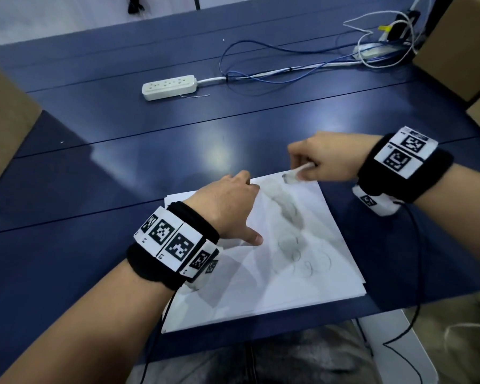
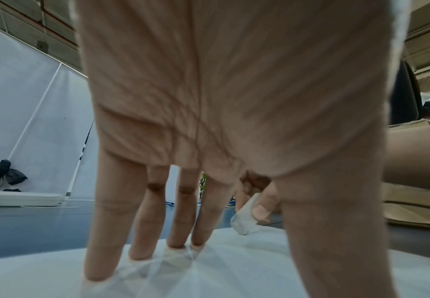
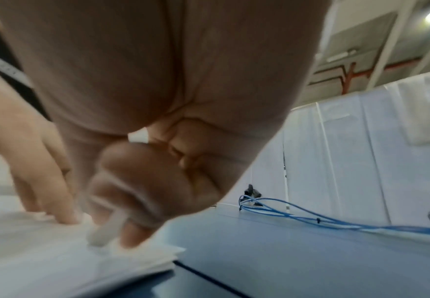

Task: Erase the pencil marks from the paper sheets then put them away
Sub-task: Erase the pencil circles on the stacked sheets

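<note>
A stack of white paper sheets (image 1: 275,275) lies on the blue table near its front edge, with faint pencil loops (image 1: 308,259) on the top sheet. My left hand (image 1: 233,206) presses the top sheet flat with straight spread fingers (image 2: 112,231). My right hand (image 1: 319,156) pinches a white eraser (image 1: 297,173) and holds its tip on the far right corner of the sheets. The eraser (image 2: 244,219) shows past my left thumb in the left wrist view. In the right wrist view the eraser (image 3: 104,231) is blurred and touches the paper (image 3: 43,252).
A white power strip (image 1: 169,87) lies further back on the table (image 1: 122,151), with blue and white cables (image 1: 288,70) trailing to the far right. Cardboard boxes stand at the left (image 1: 3,120) and right (image 1: 463,45) edges. Wrist camera cords (image 1: 416,273) hang off the front edge.
</note>
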The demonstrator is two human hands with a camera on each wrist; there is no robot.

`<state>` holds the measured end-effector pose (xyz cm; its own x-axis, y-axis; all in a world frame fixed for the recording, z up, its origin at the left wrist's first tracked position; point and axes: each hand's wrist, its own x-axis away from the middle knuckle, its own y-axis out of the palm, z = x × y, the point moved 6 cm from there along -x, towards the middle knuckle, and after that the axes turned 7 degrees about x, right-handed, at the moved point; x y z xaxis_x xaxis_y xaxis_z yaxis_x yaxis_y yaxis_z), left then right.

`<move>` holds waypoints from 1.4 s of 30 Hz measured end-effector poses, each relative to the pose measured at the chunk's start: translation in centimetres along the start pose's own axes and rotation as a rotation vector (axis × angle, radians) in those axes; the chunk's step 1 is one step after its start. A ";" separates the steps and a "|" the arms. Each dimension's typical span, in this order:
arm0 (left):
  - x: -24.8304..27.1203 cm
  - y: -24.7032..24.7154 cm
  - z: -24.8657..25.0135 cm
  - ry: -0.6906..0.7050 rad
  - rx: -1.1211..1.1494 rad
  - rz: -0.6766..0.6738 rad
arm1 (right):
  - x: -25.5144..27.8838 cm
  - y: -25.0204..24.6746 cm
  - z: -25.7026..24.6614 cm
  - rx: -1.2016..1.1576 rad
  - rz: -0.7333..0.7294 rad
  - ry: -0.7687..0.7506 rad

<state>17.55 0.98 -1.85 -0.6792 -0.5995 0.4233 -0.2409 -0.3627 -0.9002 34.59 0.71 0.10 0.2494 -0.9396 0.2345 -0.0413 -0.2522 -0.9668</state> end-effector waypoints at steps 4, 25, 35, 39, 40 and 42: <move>0.0 0.1 -0.1 -0.007 -0.010 -0.006 | 2.6 2.3 -2.2 -0.233 -0.298 -0.095; 0.2 -0.1 0.1 -0.014 -0.021 -0.008 | 1.3 0.7 -0.4 -0.057 -0.077 -0.030; 0.1 -0.1 0.2 -0.003 -0.007 0.000 | -0.2 0.0 0.0 -0.003 0.021 0.001; 0.1 0.0 0.0 -0.009 -0.012 -0.001 | 2.0 1.5 -2.0 -0.101 -0.211 -0.145; 0.0 0.0 0.0 -0.007 -0.011 0.000 | 2.2 1.9 -2.4 -0.129 -0.270 -0.161; 0.0 0.0 0.0 -0.005 -0.001 0.002 | 1.5 1.9 -2.0 -0.115 -0.261 -0.146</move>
<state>17.51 1.00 -1.88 -0.6764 -0.6035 0.4222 -0.2405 -0.3608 -0.9011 32.91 -1.65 -1.15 0.4017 -0.7988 0.4478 -0.0651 -0.5127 -0.8561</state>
